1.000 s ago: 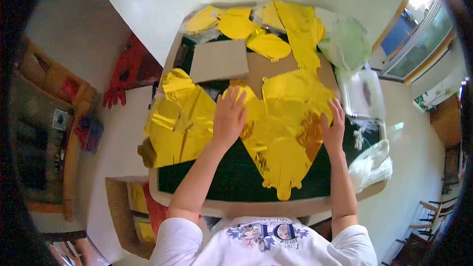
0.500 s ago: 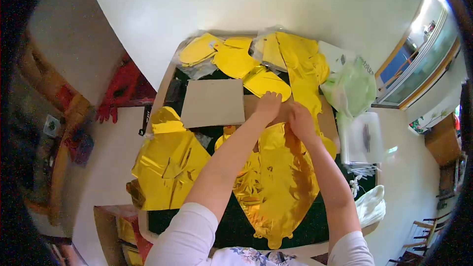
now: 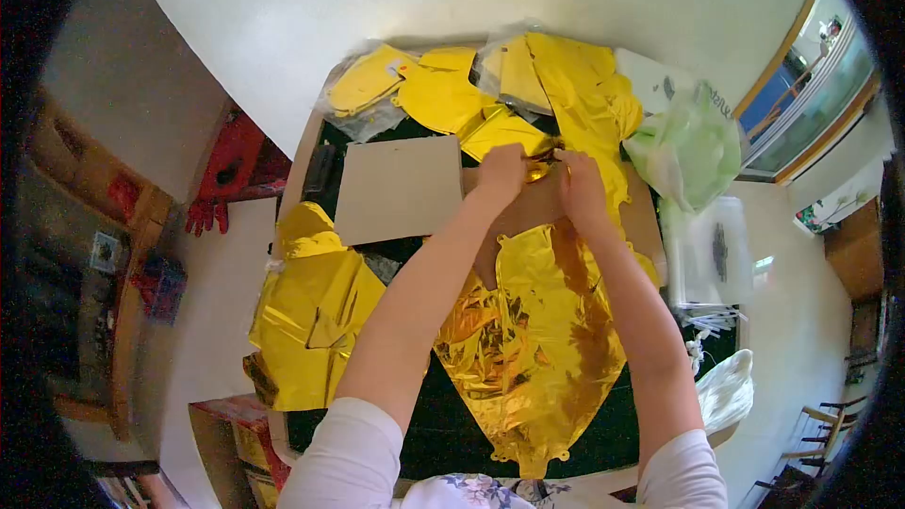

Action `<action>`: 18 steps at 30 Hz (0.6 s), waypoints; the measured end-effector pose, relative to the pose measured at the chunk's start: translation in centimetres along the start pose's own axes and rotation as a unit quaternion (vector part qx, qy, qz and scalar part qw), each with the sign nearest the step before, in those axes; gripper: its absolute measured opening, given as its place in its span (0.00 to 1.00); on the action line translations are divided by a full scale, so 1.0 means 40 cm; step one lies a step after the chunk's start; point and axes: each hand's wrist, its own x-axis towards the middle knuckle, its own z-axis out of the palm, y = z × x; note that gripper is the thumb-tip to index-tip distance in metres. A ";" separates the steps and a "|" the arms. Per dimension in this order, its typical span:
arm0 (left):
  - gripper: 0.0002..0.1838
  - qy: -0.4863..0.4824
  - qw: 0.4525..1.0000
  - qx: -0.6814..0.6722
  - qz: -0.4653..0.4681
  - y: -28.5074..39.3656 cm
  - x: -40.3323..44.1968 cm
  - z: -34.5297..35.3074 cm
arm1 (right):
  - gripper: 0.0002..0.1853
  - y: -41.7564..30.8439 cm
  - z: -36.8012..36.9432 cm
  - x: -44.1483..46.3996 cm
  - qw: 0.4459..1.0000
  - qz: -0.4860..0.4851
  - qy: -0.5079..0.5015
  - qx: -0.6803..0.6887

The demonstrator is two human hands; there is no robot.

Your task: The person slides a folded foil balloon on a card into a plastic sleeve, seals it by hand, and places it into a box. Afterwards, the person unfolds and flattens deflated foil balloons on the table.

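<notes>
My left hand (image 3: 502,172) and my right hand (image 3: 580,186) are side by side above the middle of the table, fingers pinched. Between them the near edge of a flat gold foil balloon (image 3: 514,135) is bunched and lifted, and both hands grip it; the fingertips are partly hidden. Below my forearms lies a large uninflated gold foil balloon (image 3: 551,320), flat and wrinkled, its narrow tabbed end toward me. A brown cardboard piece (image 3: 528,212) shows under my hands. Left of my left hand rests a grey-beige board (image 3: 399,190).
More gold foil pieces (image 3: 316,325) lie at the left, and several (image 3: 438,94) along the back, some in clear plastic. At the right are a pale green bag (image 3: 693,151), a clear plastic bin (image 3: 712,250), white sticks (image 3: 709,318) and a white bag (image 3: 724,388).
Both hands have moved slightly apart, and the near edge of the back foil balloon has risen and crumpled between them. The view has shifted slightly.
</notes>
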 end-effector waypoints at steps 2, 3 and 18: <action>0.15 0.044 0.996 -0.069 -0.026 -0.019 0.003 -0.017 | 0.20 -0.020 -0.008 0.007 0.998 0.024 -0.061 -0.018; 0.16 0.031 0.996 -0.080 -0.038 -0.022 0.003 -0.027 | 0.21 -0.029 -0.007 0.009 0.995 0.036 -0.092 -0.027; 0.16 0.039 0.983 -0.157 -0.087 -0.043 0.015 -0.016 | 0.05 -0.034 0.018 0.072 0.996 0.078 -0.051 -0.015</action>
